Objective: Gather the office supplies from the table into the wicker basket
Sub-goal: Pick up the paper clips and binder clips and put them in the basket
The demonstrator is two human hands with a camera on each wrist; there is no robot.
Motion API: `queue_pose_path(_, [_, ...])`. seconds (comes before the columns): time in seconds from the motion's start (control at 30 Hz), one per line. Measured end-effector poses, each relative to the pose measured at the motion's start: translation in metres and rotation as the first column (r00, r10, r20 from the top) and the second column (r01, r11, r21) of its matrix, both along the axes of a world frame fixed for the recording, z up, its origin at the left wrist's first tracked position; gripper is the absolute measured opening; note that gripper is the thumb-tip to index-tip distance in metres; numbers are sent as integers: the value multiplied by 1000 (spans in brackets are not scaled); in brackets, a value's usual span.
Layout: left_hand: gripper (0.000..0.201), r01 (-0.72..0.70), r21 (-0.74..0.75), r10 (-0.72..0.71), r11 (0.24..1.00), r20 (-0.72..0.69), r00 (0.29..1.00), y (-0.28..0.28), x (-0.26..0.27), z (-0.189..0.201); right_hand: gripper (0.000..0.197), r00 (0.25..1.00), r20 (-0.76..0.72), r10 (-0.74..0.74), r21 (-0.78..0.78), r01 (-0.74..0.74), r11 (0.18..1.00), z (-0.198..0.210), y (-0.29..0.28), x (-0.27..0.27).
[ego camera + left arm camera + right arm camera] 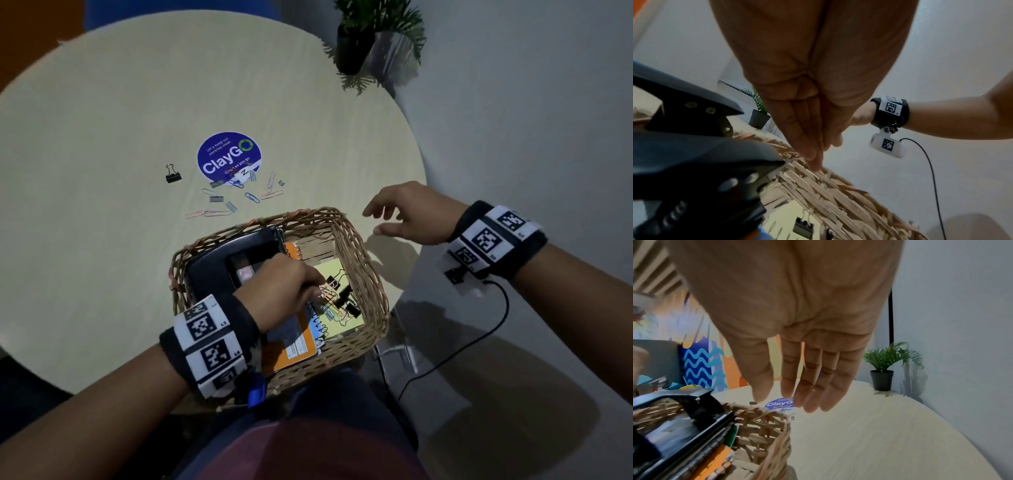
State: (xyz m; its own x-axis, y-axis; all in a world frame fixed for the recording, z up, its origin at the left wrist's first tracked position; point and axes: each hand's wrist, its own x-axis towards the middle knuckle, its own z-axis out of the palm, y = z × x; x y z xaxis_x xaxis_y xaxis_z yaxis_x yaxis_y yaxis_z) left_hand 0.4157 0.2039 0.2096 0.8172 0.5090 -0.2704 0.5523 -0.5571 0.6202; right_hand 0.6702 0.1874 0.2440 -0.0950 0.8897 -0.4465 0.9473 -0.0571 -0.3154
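Observation:
The wicker basket [363,253] stands at the table's near edge and holds a black hole punch [219,263], an orange notebook [291,349], a yellow note pad [329,270] and black binder clips [346,298]. My left hand [310,289] reaches into it, its straight fingers [813,155] pressed together and pointing down by the basket wall [838,203]; nothing shows between them. Coloured paper clips lie right under its fingertips. My right hand [376,219] hovers with fingers spread and empty, right of the basket. Loose paper clips and staple strips [236,197] and one black binder clip [173,174] lie on the table beyond the basket.
A round blue ClayGo sticker [228,159] marks the middle of the round pale table [102,240]. A potted plant [363,41] stands at the far right edge. The table's right edge runs just past my right hand, and a black cable [493,329] hangs from that wrist.

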Motion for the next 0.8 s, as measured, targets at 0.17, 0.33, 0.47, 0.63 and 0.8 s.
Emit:
queue_pose_path(0.17, [22,-142,63,136,988,91,986,26,-21,10,31,1000,-21,-8,-47,7,999,-13,0,1])
queue_pose_path(0.33, [15,-399,150,383,904,124,915,97,-79,13,27,998,-50,42,27,-41,999,-20,29,-12])
queue_pose_path(0.47, [16,-539,257,535,802,91,840,153,-121,-10,26,996,-26,86,114,-82,990,-30,77,-24])
queue_pose_path(0.63, [23,-508,395,576,765,-69,814,201,-137,-44,32,985,52,165,79,-169,983,-57,152,-44])
queue_pose_path(0.8, [36,-525,333,590,783,-133,796,219,-128,-69,25,961,101,257,-30,-256,966,-98,193,-69])
